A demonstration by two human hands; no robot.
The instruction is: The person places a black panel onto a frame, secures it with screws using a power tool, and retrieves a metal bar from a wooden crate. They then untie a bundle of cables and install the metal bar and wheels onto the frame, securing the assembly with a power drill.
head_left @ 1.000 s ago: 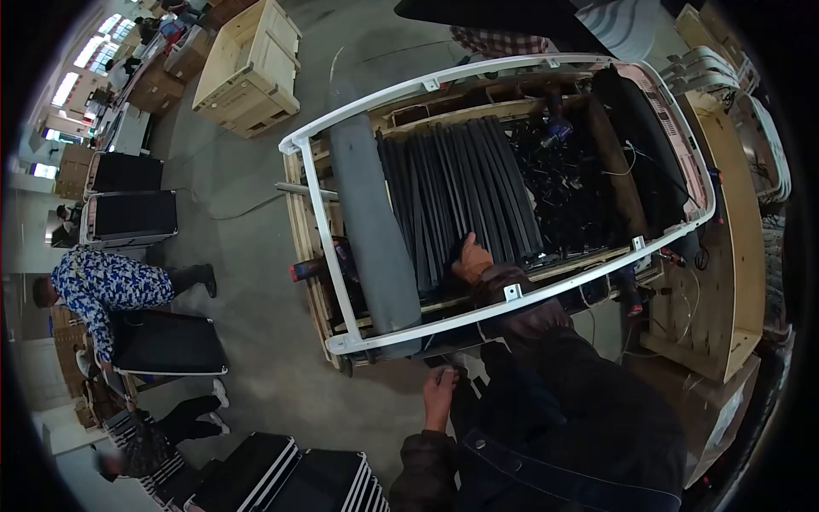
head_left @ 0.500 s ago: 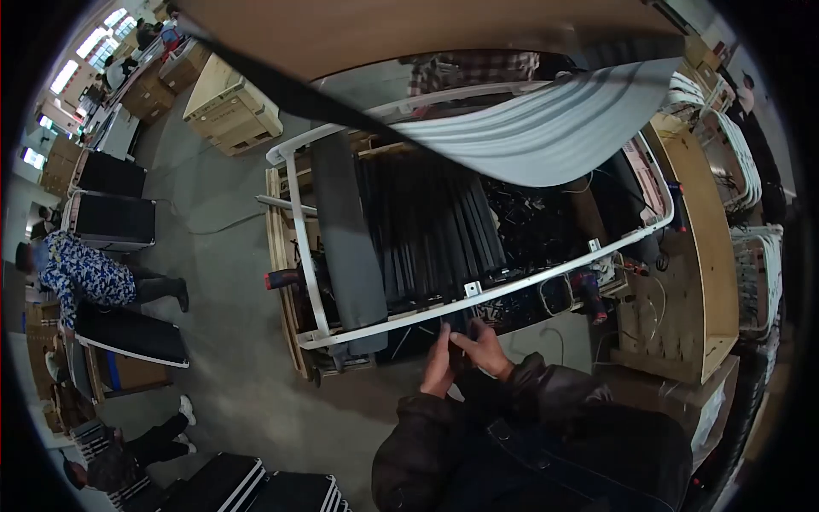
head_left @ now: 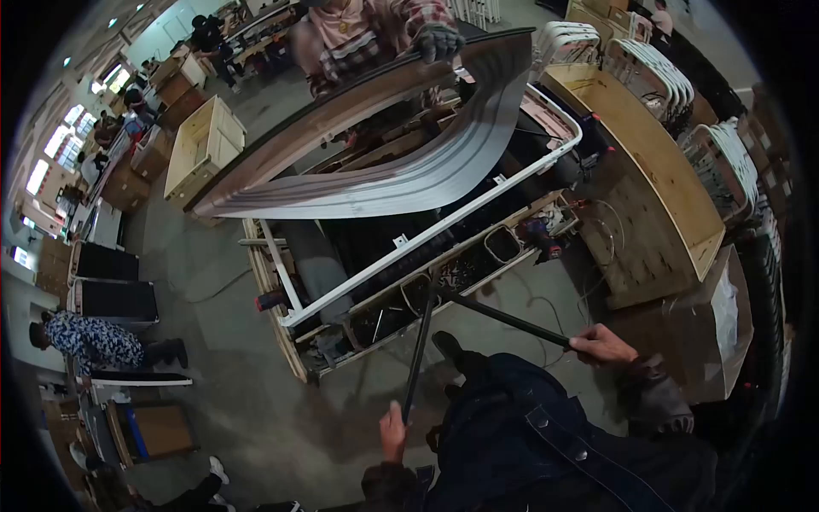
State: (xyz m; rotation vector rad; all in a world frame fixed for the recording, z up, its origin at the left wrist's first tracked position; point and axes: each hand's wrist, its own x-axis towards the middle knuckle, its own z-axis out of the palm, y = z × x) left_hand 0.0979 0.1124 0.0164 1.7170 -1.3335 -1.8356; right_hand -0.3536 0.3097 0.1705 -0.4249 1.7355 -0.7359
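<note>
My left hand (head_left: 392, 431) is closed around the lower end of one long dark strip (head_left: 418, 358), which slants up toward the workbench edge. My right hand (head_left: 604, 344) grips the end of a second dark strip (head_left: 503, 319). The two strips spread apart toward me and converge near the bench's front tray (head_left: 358, 350). Beyond them, a white tubular frame (head_left: 444, 232) lies across the bench. Over that frame, a co-worker's gloved hand (head_left: 439, 43) holds up a large curved belt (head_left: 375, 194), grey-white and ribbed on one side.
A power drill (head_left: 542, 239) rests at the bench's right end. Wooden crates stand at the back left (head_left: 205, 149) and along the right (head_left: 653, 162), with a carton (head_left: 682, 337) nearer me. White tubular frames (head_left: 657, 72) are stacked at the far right. Another person (head_left: 94, 337) works at the left.
My hands, earlier together by the frame's front rail, are now wide apart with a dark strip in each. The belt has tipped and shifted left, bringing the co-worker into view.
</note>
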